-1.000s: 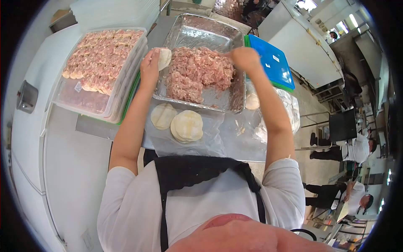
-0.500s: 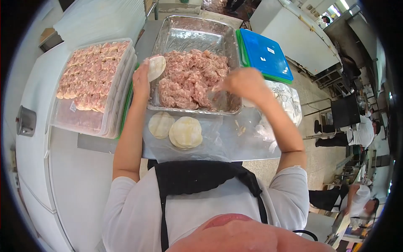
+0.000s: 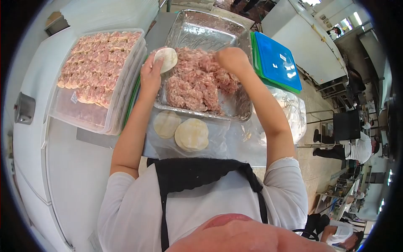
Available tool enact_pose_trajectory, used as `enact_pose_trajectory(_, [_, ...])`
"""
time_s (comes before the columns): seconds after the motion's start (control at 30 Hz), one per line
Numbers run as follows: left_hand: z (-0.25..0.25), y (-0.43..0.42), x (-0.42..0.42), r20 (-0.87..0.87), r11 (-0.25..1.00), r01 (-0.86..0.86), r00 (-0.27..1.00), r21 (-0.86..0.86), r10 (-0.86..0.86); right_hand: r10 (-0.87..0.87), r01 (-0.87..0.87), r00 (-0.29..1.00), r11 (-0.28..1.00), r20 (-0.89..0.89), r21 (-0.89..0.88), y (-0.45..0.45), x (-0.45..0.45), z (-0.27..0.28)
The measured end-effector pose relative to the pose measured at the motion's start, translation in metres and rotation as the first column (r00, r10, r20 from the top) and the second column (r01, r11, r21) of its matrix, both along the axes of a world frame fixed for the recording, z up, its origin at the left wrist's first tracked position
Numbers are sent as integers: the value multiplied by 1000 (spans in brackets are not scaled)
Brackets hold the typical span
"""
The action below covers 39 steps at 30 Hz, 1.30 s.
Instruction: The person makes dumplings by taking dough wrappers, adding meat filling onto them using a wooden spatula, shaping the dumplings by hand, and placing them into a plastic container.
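My left hand (image 3: 150, 74) holds a round dumpling wrapper (image 3: 166, 59) by its edge, at the left rim of a metal tray (image 3: 201, 31). Ground meat (image 3: 193, 90) is heaped in the tray's near part. Over the meat's right side, my right hand (image 3: 233, 61) is closed; what its fingers hold is hidden and smeared by motion. In front of the tray lie a stack of round wrappers (image 3: 192, 135) and, overlapping beside it, more wrappers (image 3: 167, 124), on a plastic sheet (image 3: 218, 143).
On the left, stacked clear containers (image 3: 63, 105) hold rows of filled dumplings (image 3: 98, 63). Blue and green lids (image 3: 277, 63) lie right of the tray, with a white plastic bag (image 3: 289, 109) nearer me. A metal pot (image 3: 25, 108) stands far left. Other people are at the right.
My right hand has moved left and further over the meat. The left hand still holds its wrapper, now turned flatter to view. The whole view has shifted slightly.
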<state>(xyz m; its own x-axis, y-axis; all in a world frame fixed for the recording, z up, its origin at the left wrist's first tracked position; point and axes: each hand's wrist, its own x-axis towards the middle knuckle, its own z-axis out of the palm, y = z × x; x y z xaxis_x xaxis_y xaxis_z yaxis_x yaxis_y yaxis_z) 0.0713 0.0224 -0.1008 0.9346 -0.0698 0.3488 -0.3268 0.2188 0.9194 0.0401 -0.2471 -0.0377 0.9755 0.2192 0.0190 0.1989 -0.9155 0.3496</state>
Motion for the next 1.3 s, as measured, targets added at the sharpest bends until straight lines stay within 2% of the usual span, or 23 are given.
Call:
enact_pose_trajectory(0.03, [2,-1,-2,76,997,30,996,75,-36,-9,9,1000,1000,-3,4,11,-12,-5])
enact_pose_trajectory(0.07, [0,-1,-1,76,996,52,995,77,-58,48,-48,999,999,18,15,18,-29,-8])
enact_pose_trajectory(0.1, [-4,2,2,66,985,17,997,170,-28,88,-89,995,996,42,24,21,-46,-10])
enact_pose_trajectory(0.13, [-8,3,6,62,965,-4,998,264,-13,33,-35,998,999,46,29,23,-63,-14])
enact_pose_trajectory(0.2, [-9,3,3,44,955,-20,999,294,8,155,-167,976,983,154,71,22,-95,-19])
enact_pose_trajectory(0.3, [-4,3,-2,106,970,85,988,229,-112,72,-90,992,980,104,178,16,-127,1])
enact_pose_trajectory(0.4, [7,1,-13,100,964,53,992,260,-82,-12,6,1000,978,27,209,3,-139,25])
enact_pose_trajectory(0.5, [23,-7,-29,27,965,-13,1000,262,6,-73,49,993,970,92,240,7,-151,43])
enact_pose_trajectory(0.53, [22,-7,-30,55,974,7,998,226,-20,-77,51,992,969,98,241,14,-154,40])
enact_pose_trajectory(0.6, [17,-5,-26,92,981,32,995,191,-50,-7,-107,973,871,229,480,29,-155,23])
enact_pose_trajectory(0.63, [13,-5,-22,84,977,35,995,211,-53,-13,-105,971,872,238,478,29,-150,11])
enact_pose_trajectory(0.7, [4,-6,-12,81,971,48,994,234,-69,-32,29,999,901,0,433,23,-139,-17])
enact_pose_trajectory(0.77, [-3,-2,-5,59,947,114,989,300,-138,-113,96,994,886,10,454,2,-126,-18])
enact_pose_trajectory(0.83, [-6,-1,-3,102,924,99,984,370,-147,-176,170,984,945,-4,281,-2,-125,3])
enact_pose_trajectory(0.87, [-7,-2,-2,146,897,87,975,434,-165,-151,138,988,960,37,245,0,-128,11])
enact_pose_trajectory(0.97, [-7,-6,-2,208,883,37,967,467,-150,-49,26,993,978,110,207,19,-145,32])
enact_pose_trajectory(1.07, [-7,-2,-3,196,898,19,974,439,-116,32,-73,989,955,142,288,34,-151,10])
enact_pose_trajectory(1.13, [-6,-1,-5,209,906,-4,973,424,-93,26,-55,996,942,91,330,16,-141,-9])
enact_pose_trajectory(1.17, [-2,0,-9,205,899,-15,975,438,-83,-43,-15,988,928,148,371,9,-139,-1])
enact_pose_trajectory(1.2, [1,0,-13,161,916,2,984,401,-72,-86,65,994,966,73,250,-10,-123,-7])
enact_pose_trajectory(1.23, [-3,0,-7,195,949,40,975,313,-105,-145,130,985,980,95,151,-13,-118,1])
enact_pose_trajectory(1.27, [-2,1,-6,200,947,15,976,320,-83,-172,149,969,979,175,141,-6,-117,13])
enact_pose_trajectory(1.3, [-2,1,-7,187,946,-13,981,324,-51,-141,118,977,983,162,143,5,-119,28])
